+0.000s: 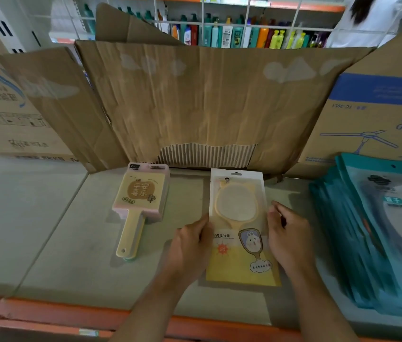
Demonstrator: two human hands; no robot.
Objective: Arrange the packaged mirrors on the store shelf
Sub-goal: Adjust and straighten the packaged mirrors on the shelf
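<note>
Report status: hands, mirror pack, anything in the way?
Left hand at left edge of yellow mirror pack, right hand at right edge; grip unclear. Pack flat on shelf. Paddle mirror stack left, teal pack stack right, neither touching it.

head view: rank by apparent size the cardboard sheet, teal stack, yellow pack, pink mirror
1. cardboard sheet
2. teal stack, though the frame edge cuts it off and it lies near the camera
3. yellow pack
4. pink mirror, nearly as long but narrow at its handle
</note>
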